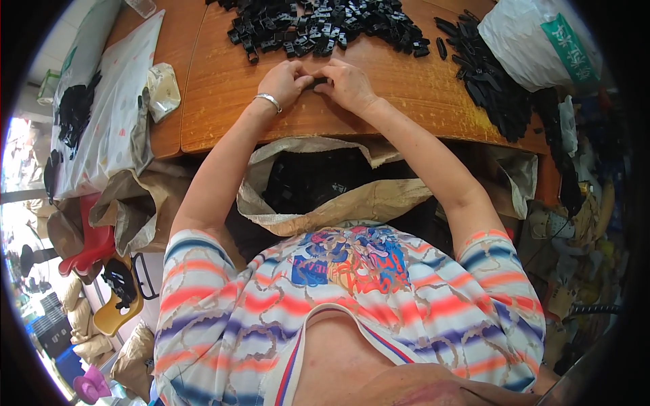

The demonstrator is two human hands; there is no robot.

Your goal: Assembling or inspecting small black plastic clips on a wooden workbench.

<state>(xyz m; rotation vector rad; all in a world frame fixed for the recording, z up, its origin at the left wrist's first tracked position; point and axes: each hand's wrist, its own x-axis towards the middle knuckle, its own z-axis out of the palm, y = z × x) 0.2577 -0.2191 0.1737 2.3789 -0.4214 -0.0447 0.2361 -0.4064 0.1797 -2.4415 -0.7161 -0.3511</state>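
Observation:
Above the front part of the wooden table [230, 101], my left hand [283, 82] and my right hand [348, 85] meet with fingertips pinched together. Between them is a small black plastic piece [317, 82], mostly covered by my fingers, so its exact shape cannot be made out. Just beyond my hands lies a heap of small black plastic clip-like parts [318, 30]. Long, narrow black plastic pieces [494, 91] form another pile to the right. Below the table edge, between my forearms, an open woven sack [338, 211] holds more black parts [311, 179].
A white plastic bag with a green panel [525, 40] stands at the far right. Pale plastic sheeting [112, 128] and a small clear bag [164, 91] lie on the left. Lower left are a red chair [91, 233], a yellow chair [112, 317] and brown sacks [132, 365].

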